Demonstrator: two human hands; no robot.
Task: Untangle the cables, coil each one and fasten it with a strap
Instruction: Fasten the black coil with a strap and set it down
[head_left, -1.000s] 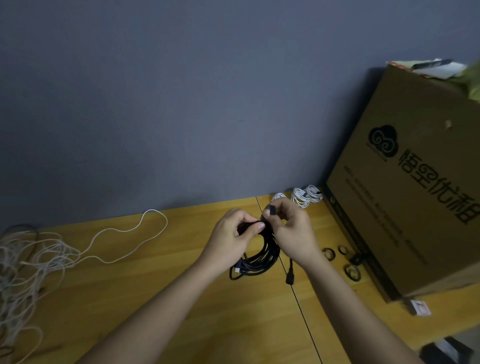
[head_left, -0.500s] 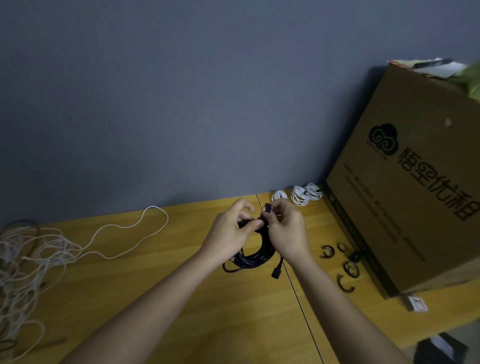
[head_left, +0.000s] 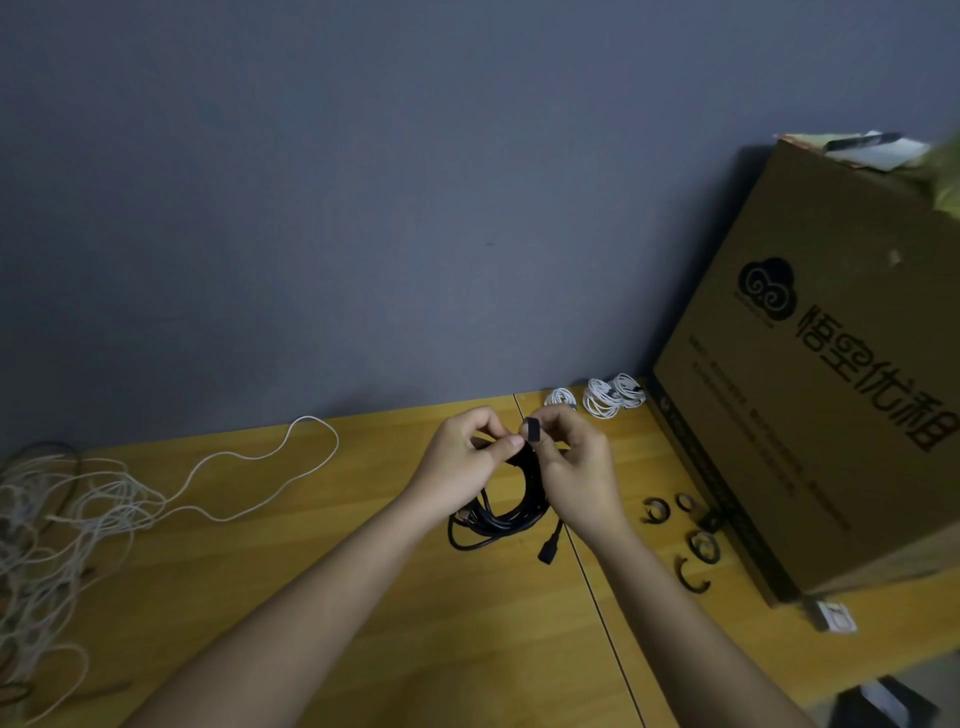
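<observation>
While my right hand (head_left: 574, 467) pinches the free end of the black strap (head_left: 531, 430) between thumb and forefinger, my left hand (head_left: 467, 457) pinches the top of the black cable coil (head_left: 511, 506), thumb tip pressed onto the bundle right beside the strap. Other fingers on both hands are curled in. Coil hangs from that pinch point; its lower loops and one plug (head_left: 546, 555) look to sit on or just above the wooden table (head_left: 322, 561), can't tell which.

Step in hand, as I read it: closing the strap round the coil. To do it well: keep the left pinch tight so the loops don't splay, pull the strap tail snug, wrap over itself, press flat. Tuck the loose loop at bottom left before cinching.

Outward: spare straps (head_left: 696, 545) lie right of the coil near the cardboard box (head_left: 810, 415). Finished white coils (head_left: 608, 397) sit at the table's far edge. Tangled white cables (head_left: 78, 519) remain at left, well apart.
</observation>
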